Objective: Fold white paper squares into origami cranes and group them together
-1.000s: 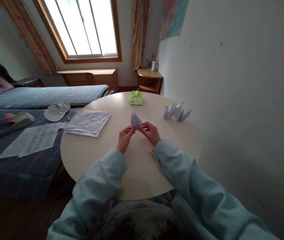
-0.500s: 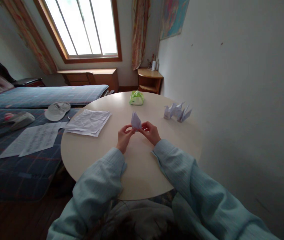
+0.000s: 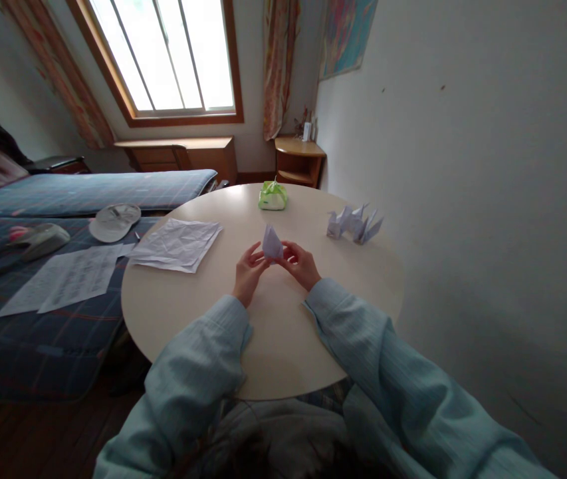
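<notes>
Over the middle of a round beige table [image 3: 283, 346], both my hands pinch a small folded piece of pale paper [image 3: 272, 242] that points upward. My left hand [image 3: 248, 271] grips its lower left side with fingers closed. My right hand [image 3: 302, 263] holds its lower right side, fingers curled. Both sleeves are light blue. The paper's lower part is hidden by my fingers.
Several finished folded paper figures [image 3: 353, 223] stand at the table's right. A stack of creased white sheets [image 3: 177, 244] lies at the left, a green packet [image 3: 272, 196] at the far edge. Left of the table is a bed with printed papers [image 3: 66, 276] and a cap [image 3: 113, 221].
The hands and folded paper have barely shifted; the fingers have drawn slightly closer around the paper's base.
</notes>
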The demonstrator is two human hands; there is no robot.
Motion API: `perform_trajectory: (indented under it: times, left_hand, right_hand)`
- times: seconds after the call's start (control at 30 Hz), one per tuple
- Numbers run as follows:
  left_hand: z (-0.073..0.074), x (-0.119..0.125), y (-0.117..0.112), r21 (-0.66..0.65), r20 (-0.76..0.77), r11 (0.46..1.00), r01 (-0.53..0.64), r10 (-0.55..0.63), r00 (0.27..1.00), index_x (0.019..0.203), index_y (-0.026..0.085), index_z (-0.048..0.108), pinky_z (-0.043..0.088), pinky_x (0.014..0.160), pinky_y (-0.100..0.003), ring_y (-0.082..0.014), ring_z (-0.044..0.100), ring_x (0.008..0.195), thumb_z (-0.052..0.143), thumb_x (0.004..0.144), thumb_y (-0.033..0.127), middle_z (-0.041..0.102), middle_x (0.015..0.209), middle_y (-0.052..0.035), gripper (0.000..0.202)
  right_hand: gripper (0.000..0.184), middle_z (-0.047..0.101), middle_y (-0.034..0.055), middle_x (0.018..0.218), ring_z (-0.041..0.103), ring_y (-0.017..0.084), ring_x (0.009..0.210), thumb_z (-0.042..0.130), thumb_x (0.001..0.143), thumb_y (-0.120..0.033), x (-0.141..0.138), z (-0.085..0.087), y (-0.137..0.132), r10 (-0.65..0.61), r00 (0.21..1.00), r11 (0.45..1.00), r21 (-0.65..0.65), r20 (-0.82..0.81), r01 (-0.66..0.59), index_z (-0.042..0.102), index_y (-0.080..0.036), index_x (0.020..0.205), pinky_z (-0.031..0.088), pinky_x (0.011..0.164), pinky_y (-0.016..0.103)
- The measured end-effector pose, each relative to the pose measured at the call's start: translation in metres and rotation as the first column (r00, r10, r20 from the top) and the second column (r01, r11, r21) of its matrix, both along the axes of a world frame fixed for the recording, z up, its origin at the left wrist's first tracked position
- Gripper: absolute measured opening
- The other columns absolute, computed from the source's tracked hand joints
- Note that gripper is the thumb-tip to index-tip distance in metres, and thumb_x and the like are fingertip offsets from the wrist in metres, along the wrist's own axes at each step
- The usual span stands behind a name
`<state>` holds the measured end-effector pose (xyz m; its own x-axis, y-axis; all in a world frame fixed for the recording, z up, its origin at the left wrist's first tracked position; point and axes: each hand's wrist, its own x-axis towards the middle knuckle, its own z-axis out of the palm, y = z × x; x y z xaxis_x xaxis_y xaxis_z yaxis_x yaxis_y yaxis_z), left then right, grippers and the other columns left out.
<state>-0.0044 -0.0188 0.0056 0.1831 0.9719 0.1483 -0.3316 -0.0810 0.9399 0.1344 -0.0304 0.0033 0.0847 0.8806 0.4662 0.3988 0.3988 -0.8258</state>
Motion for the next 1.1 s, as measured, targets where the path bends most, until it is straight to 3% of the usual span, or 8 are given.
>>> perform_trajectory:
  times: [0.13,0.3,0.47,0.73,1.1]
  left_hand:
    - [-0.0041,0.0013,0.0020,0.023,-0.002,1.000,-0.014,0.014,1.000,0.089,0.012,0.060,0.043,0.082,-0.033,-0.0168,0.060,0.082,0.074,0.052,0.030,0.067,0.087,-0.0074,0.043]
    - [-0.0055,0.0009,0.0033,0.022,-0.070,0.999,-0.048,0.049,0.996,0.078,0.014,0.062,0.043,0.070,-0.028,-0.0138,0.059,0.072,0.072,0.052,0.031,0.067,0.076,-0.0040,0.033]
    - [-0.0027,0.0006,0.0014,0.013,-0.119,0.998,-0.066,0.067,0.991,0.076,0.014,0.061,0.042,0.062,-0.024,-0.0118,0.056,0.068,0.070,0.055,0.034,0.064,0.074,-0.0026,0.030]
    - [-0.0019,0.0016,0.0012,0.013,-0.140,0.998,-0.068,0.069,0.988,0.075,0.014,0.058,0.041,0.062,-0.024,-0.0114,0.055,0.068,0.069,0.056,0.036,0.062,0.073,-0.0021,0.031]
    - [-0.0009,0.0007,0.0007,0.059,-0.161,0.996,-0.071,0.080,0.984,0.072,0.014,0.058,0.041,0.063,-0.023,-0.0117,0.056,0.068,0.070,0.054,0.034,0.061,0.072,-0.0010,0.029]
  right_hand:
    - [0.034,0.060,0.0022,0.067,0.053,0.010,0.059,0.057,0.067,-0.049,0.0004,-0.0007,0.0006,-0.005,0.998,1.000,0.030,0.059,0.003,0.059,-0.016,0.074,0.042,0.051,0.021]
    - [0.036,0.059,0.0024,0.066,0.052,0.010,0.059,0.055,0.068,-0.051,0.0009,-0.0019,0.0016,0.004,0.997,1.000,0.030,0.076,-0.007,0.058,-0.016,0.071,0.042,0.051,0.021]
    - [0.036,0.059,0.0024,0.065,0.052,0.011,0.057,0.055,0.068,-0.052,-0.0001,-0.0013,0.0006,0.004,0.996,1.000,0.017,0.084,-0.005,0.058,-0.016,0.073,0.043,0.051,0.022]
    - [0.038,0.060,0.0018,0.069,0.054,0.010,0.058,0.059,0.063,-0.051,-0.0012,-0.0025,0.0003,-0.031,0.999,1.000,0.001,0.009,0.031,0.052,-0.017,0.079,0.042,0.049,0.021]
    - [0.035,0.057,0.0019,0.070,0.055,0.011,0.060,0.057,0.065,-0.052,-0.0006,-0.0004,0.0002,-0.064,0.998,0.998,0.027,0.017,0.064,0.050,-0.018,0.071,0.042,0.049,0.022]
